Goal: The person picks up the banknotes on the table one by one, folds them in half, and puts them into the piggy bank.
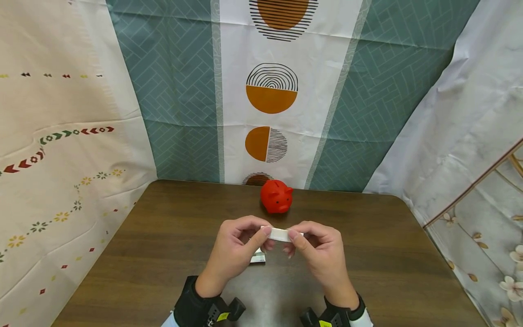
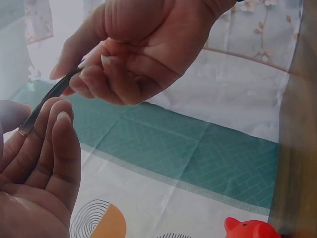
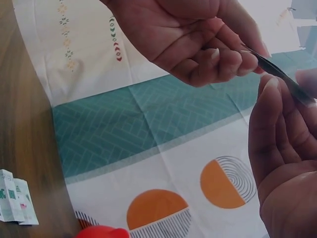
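A narrow white folded paper strip (image 1: 279, 234) is stretched between my two hands, raised above the table. The left hand (image 1: 241, 245) pinches one end between thumb and fingers. At the other end, my right hand (image 1: 314, 245) pinches it the same way. From the left wrist, the strip (image 2: 49, 94) shows its dark underside, slanting between the fingertips. Behind the left hand lies a piece of folded paper (image 1: 258, 258), partly hidden by it. Green print shows on these folded papers (image 3: 12, 201) in the right wrist view.
A red piggy bank (image 1: 276, 196) stands beyond the hands near the back edge of the brown wooden table (image 1: 184, 204). Patterned cloths hang on three sides, with a green and white one (image 1: 185, 100) behind the table.
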`<state>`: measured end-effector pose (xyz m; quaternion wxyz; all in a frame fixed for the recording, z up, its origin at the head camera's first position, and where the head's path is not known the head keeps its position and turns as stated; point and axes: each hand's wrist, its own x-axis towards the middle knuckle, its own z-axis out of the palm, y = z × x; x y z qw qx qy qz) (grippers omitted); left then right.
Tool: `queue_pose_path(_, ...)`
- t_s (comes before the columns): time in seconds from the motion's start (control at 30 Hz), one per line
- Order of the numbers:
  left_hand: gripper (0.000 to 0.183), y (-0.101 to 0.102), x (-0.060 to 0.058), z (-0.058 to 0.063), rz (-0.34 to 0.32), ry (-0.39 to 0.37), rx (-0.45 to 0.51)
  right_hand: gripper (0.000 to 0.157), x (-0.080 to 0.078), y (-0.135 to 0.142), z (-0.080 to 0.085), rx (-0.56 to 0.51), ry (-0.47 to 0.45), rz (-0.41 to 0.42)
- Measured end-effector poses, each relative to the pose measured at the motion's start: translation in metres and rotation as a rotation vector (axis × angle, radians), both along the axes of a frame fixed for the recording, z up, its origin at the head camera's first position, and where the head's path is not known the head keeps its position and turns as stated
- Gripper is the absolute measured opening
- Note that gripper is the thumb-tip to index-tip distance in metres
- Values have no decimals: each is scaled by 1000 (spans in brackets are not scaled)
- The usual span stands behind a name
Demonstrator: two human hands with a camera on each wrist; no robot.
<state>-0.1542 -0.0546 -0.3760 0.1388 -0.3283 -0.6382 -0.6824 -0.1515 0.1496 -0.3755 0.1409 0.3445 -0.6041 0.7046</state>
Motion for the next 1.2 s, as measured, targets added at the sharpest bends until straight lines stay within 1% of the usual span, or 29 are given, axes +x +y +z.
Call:
queue_pose_path(0.17,9,-2,0,1,36,41,-7,18,-1,2,0,14,-19,-1)
queue_pose_path(0.23,9,-2,-1,1,32,62,-2,17,0,1,0,10,-21,4)
queue_pose_path(0.27,9,-2,-1,1,26,60,1,17,0,1,-1,7,-27,5)
queue_pose_path(0.47,10,-1,0,0,-16,-7,38,20,1,0,-1,-32,-61,15)
queue_pose_path(0.6,11,2,1,-1,-22,-49,61,25,-1,-2,-2,-69,-11,52)
queue_pose_path(0.67,13,3,1,-1,-14,-58,57,29,-1,-3,-3,-71,10,55)
queue_pose_path(0.77,14,6,1,-2,7,-45,33,31,0,-4,-3,-48,22,21)
queue_pose_path(0.97,16,7,2,-2,37,-12,4,29,2,-6,-4,-1,-23,-64)
queue_pose_path(1.2,23,5,4,-1,114,-8,-55,29,5,-6,-3,63,-73,-118)
